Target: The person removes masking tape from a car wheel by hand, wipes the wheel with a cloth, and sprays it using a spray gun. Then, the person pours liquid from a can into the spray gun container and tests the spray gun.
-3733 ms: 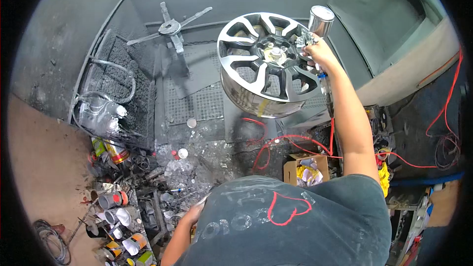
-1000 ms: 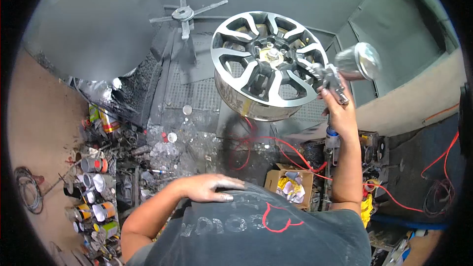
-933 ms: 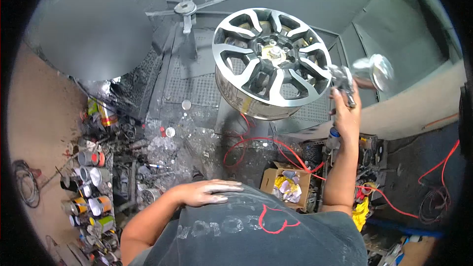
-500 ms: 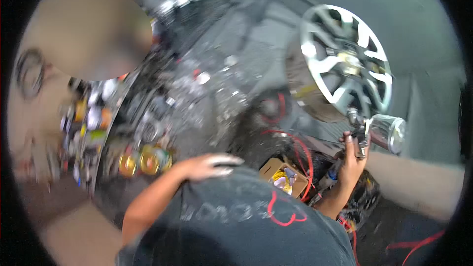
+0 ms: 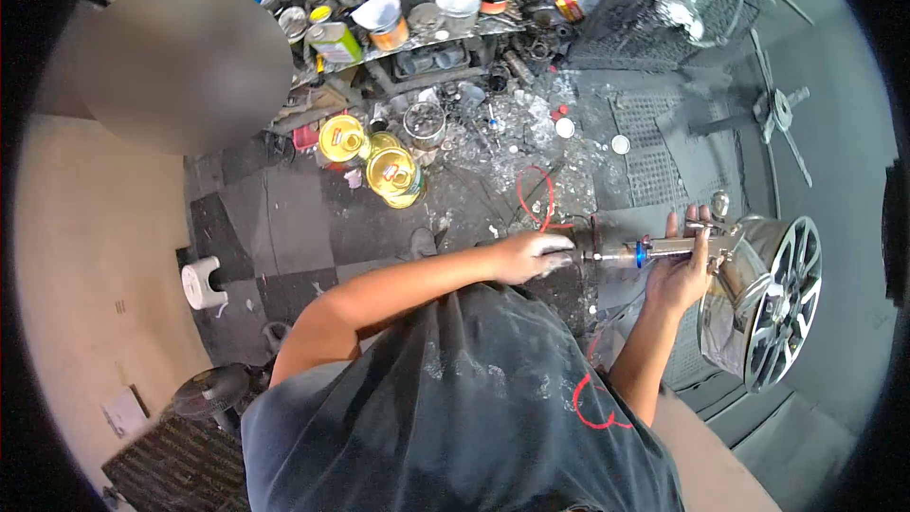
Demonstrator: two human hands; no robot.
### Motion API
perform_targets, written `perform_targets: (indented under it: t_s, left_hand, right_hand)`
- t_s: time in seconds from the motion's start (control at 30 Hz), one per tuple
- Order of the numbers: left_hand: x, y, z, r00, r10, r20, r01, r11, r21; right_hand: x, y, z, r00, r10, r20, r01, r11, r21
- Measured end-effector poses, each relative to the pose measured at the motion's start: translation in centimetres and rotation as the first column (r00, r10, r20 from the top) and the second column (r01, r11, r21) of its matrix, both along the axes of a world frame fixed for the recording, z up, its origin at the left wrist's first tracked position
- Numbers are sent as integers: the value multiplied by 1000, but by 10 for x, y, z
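Note:
A silver spray gun with a blue ring lies across the palm of my right hand, whose fingers curl up around it. Its tail end, with a metal fitting, points left toward my left hand. That hand has whitish fingertips and is closed beside a dark part at the fitting's end; what it grips is hidden. Just right of the gun stands an alloy wheel rim, spokes facing right. Where the gun's front overlaps the rim's barrel, the two are hard to tell apart.
Gold-lidded cans stand on the stained floor beyond my left arm. A cluttered bench carries several tins and cups. A red hose loops on the floor. A white stool stands at left, a metal stand at upper right.
The view has swung round, bringing the bench into sight. My left hand has gone from resting on my shirt to the spray gun's tail end. The gun has tipped from upright to lying sideways.

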State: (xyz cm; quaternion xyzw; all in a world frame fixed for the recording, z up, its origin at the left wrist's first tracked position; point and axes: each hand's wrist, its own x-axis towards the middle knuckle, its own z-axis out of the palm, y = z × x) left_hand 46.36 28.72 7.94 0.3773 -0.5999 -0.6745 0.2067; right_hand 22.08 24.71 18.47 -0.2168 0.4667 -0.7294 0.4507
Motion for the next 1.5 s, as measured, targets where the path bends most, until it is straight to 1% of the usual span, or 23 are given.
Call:
perform_targets:
  t_s: [0.07,0.2,0.27,0.3,0.33,0.4,0.47,0.53,0.6,0.63,0.73,0.87,0.93,0.97,1.03,1.13,1.2,1.23,1.3,1.33,1.4,1.47,1.5]
  left_hand:
    - [46,10,-4,1000,17,-25,-17,1000,12]
    - [123,46,-10,985,160,-64,-164,985,-59]
    - [147,61,-24,978,209,-14,-206,946,-251]
    - [155,70,-24,961,277,26,-260,928,-265]
    - [164,75,-25,957,290,-7,-285,936,-205]
    - [170,83,-31,909,418,-1,-408,888,-212]
    - [177,77,-27,892,451,43,-438,882,-174]
    - [179,68,-24,873,477,99,-462,875,-142]
    - [177,57,-25,815,552,178,-514,830,-218]
    - [172,51,-31,796,596,111,-558,792,-249]
    - [158,28,-41,733,668,125,-624,735,-265]
    - [129,-17,-41,725,635,266,-634,766,-104]
    - [99,-32,-64,685,680,264,-681,725,-103]
    - [88,-41,-74,640,720,270,-722,683,-111]
    - [76,-48,-85,624,678,388,-747,663,44]
    - [71,-57,-97,550,713,435,-791,611,-2]
    - [69,-43,-128,553,684,476,-800,595,74]
    - [66,-27,-150,470,714,518,-834,552,-5]
    - [68,3,-174,384,700,602,-886,462,28]
    - [70,14,-180,385,695,607,-888,459,38]
    - [72,28,-190,336,655,677,-919,385,84]
    - [68,39,-210,349,595,724,-922,357,151]
    - [63,45,-227,310,588,747,-940,307,149]
  right_hand:
    - [36,4,-9,999,28,-23,-27,999,36]
    - [112,16,-39,976,177,-126,-140,956,256]
    - [144,18,-43,928,327,-178,-232,882,410]
    - [154,17,-55,928,336,-161,-259,893,369]
    - [175,16,-39,912,390,-128,-290,833,472]
    - [187,10,-59,893,427,-143,-328,834,443]
    - [192,-3,-63,817,563,-124,-430,738,521]
    - [205,-18,-72,835,543,-85,-443,757,481]
    - [213,-37,-80,831,556,-37,-469,733,493]
    - [212,-47,-84,832,555,11,-486,717,499]
    - [198,-88,-121,792,609,33,-527,657,539]
    - [188,-150,-151,741,654,151,-603,549,579]
    - [171,-180,-183,717,675,172,-620,507,599]
    - [167,-194,-198,673,700,240,-664,428,613]
    - [166,-213,-229,624,726,290,-663,296,687]
    - [175,-221,-271,563,724,399,-723,197,662]
    - [182,-224,-302,533,710,461,-751,145,644]
    - [190,-232,-308,565,702,433,-729,179,660]
    - [192,-244,-346,579,705,411,-718,201,667]
    - [195,-251,-356,578,703,414,-715,192,672]
    - [204,-266,-372,614,757,223,-613,279,739]
    - [212,-277,-390,612,760,219,-616,286,734]
    - [219,-282,-407,628,766,138,-559,321,765]
